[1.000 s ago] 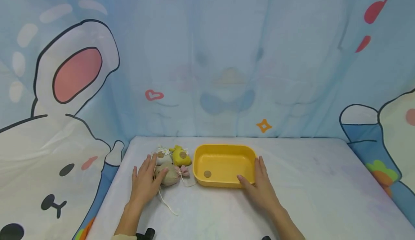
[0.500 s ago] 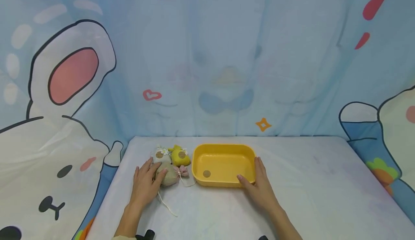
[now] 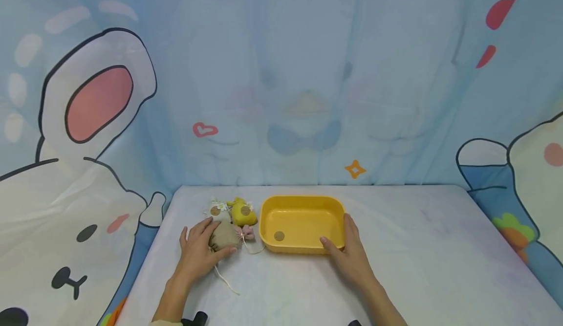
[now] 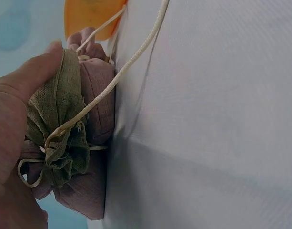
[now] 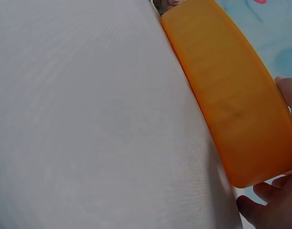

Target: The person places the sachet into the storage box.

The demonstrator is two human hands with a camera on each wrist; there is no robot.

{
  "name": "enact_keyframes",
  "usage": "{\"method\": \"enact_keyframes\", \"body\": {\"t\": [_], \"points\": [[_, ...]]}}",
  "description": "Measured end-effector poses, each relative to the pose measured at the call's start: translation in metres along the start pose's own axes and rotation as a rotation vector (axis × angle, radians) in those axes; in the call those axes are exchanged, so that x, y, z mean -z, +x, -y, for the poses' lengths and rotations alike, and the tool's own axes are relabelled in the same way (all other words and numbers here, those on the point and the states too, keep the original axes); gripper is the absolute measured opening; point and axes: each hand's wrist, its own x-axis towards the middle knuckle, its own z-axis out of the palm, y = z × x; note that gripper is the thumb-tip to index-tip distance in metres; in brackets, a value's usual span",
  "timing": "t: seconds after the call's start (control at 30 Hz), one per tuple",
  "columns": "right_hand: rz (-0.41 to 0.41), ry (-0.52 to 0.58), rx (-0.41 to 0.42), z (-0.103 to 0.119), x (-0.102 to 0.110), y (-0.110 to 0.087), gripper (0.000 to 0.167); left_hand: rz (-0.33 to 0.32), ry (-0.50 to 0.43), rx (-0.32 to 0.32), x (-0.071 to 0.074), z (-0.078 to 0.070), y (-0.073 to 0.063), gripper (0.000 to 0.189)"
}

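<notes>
My left hand [image 3: 196, 252] grips an olive-green drawstring pouch [image 3: 224, 236], thumb on the near side and fingers over the far side. In the left wrist view this pouch [image 4: 57, 100] lies on top of mauve cloth pouches [image 4: 98, 102], its cream cord looping over the table. Behind it sit a white pouch [image 3: 218, 212] with flowers and a yellow pouch [image 3: 243, 212]. My right hand [image 3: 352, 255] holds the right end of a yellow plastic tray [image 3: 303, 249], thumb at its near rim. Fingers curl at the tray's end [image 5: 231, 95] in the right wrist view.
A round tan disc [image 3: 279, 236] shows inside the tray at its left. Similar discs show on the white and yellow pouches. The white-covered table [image 3: 422, 248] ends at a blue cartoon curtain [image 3: 396, 72] along the back and sides.
My left thumb has slid down to the near side of the olive pouch, and the fingers have drawn in round it. My right hand has stayed on the tray.
</notes>
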Motion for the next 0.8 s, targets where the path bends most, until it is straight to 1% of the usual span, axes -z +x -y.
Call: {"method": "enact_keyframes", "body": {"t": [0.1,0.23,0.33,0.4,0.5,0.57,0.7,0.8], "points": [[-0.002,-0.003,-0.009,-0.001,-0.001,-0.001,0.104,-0.009,0.008,-0.011,0.0,-0.001,0.0,0.085],[-0.001,0.002,-0.01,0.0,-0.001,-0.002,0.102,-0.042,0.033,-0.037,0.0,-0.003,0.0,0.081],[0.001,0.006,-0.01,0.001,0.0,-0.002,0.102,-0.061,0.059,-0.074,0.0,-0.005,0.001,0.081],[0.002,0.007,-0.01,0.001,0.0,-0.002,0.102,-0.056,0.08,-0.102,0.001,-0.007,0.003,0.083],[-0.001,0.009,-0.012,0.002,0.0,-0.002,0.102,-0.023,0.117,-0.142,0.004,-0.013,0.006,0.086],[-0.002,0.009,-0.016,0.002,0.0,-0.002,0.102,0.018,0.154,-0.15,0.006,-0.017,0.01,0.086],[0.001,0.008,-0.024,0.001,-0.001,-0.002,0.103,0.103,0.215,-0.135,0.01,-0.023,0.015,0.084],[0.005,0.005,-0.027,0.001,-0.001,-0.001,0.103,0.161,0.228,-0.112,0.012,-0.026,0.018,0.084]]}}
